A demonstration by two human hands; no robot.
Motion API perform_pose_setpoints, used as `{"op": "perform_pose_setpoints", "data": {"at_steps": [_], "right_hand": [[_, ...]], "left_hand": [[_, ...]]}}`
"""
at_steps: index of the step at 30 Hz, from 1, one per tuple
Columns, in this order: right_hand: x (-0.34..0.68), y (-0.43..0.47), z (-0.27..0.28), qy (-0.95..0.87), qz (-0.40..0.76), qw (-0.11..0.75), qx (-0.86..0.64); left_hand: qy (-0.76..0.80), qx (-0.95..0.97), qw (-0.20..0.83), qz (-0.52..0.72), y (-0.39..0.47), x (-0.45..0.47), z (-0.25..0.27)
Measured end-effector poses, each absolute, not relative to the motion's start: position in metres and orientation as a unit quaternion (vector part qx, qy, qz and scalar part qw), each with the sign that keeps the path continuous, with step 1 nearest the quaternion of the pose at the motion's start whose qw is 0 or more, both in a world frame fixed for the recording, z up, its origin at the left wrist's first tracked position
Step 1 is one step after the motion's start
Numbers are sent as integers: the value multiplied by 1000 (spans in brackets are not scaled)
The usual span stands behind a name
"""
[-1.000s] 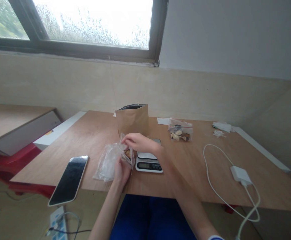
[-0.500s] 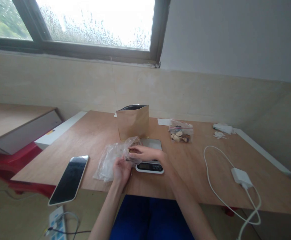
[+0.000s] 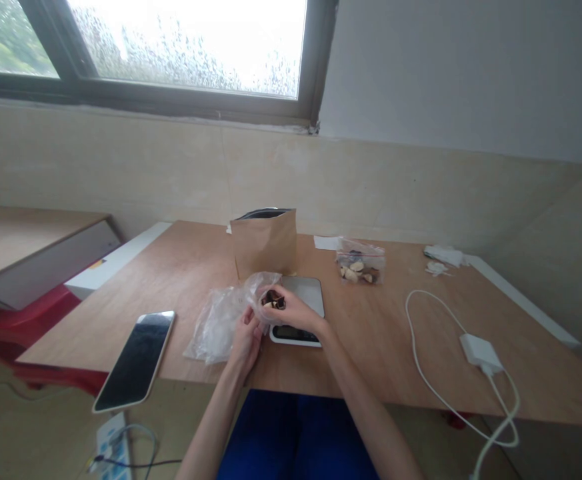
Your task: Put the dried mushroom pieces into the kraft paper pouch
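My left hand [image 3: 247,339] is closed at the near edge of a thin clear plastic bag [image 3: 213,327], its fingers pinched against the film. Dark brown and cream dried pieces [image 3: 273,301] show at the bag's gathered right end. My right hand [image 3: 293,311] curves around these pieces from the right, fingers closed on them; clear film lies around the fingertips. Both hands are over the left side of a white kitchen scale [image 3: 311,291], whose display is partly covered. Right behind stands an upright brown paper pouch [image 3: 264,243] with its top open.
A zip bag of dried pieces [image 3: 361,265] lies at the back right, by a white paper [image 3: 327,243]. A phone [image 3: 135,363] overhangs the front left edge. A white charger [image 3: 481,353] with a looped cable lies right. Crumpled plastic [image 3: 445,255] sits far right.
My right hand has turned and opened up around the dried pieces, which now show more clearly. My left hand's fingers have drawn together at the bag.
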State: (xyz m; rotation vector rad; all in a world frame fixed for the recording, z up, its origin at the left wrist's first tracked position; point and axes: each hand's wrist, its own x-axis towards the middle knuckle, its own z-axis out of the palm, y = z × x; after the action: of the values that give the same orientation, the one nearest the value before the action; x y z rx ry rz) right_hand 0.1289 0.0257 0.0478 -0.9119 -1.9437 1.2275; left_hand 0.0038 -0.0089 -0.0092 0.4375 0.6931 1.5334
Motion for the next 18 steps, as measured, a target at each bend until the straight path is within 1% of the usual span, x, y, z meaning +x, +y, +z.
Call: {"op": "perform_pose_setpoints", "data": {"at_steps": [4,10,15,18], "right_hand": [[122,21,45,-703,471,393,-361],[119,20,47,-664,466,453,-369],[121,25,44,-632,453,488,-395],[124,25,45,-641,439,484,-404]], "left_hand": [[299,170,647,680,-9,3,-9],[308,121,659,676,-11,2,-5],[308,104,656,682,-12,0,-2],[328,114,644,681,-12,1,-3]]}}
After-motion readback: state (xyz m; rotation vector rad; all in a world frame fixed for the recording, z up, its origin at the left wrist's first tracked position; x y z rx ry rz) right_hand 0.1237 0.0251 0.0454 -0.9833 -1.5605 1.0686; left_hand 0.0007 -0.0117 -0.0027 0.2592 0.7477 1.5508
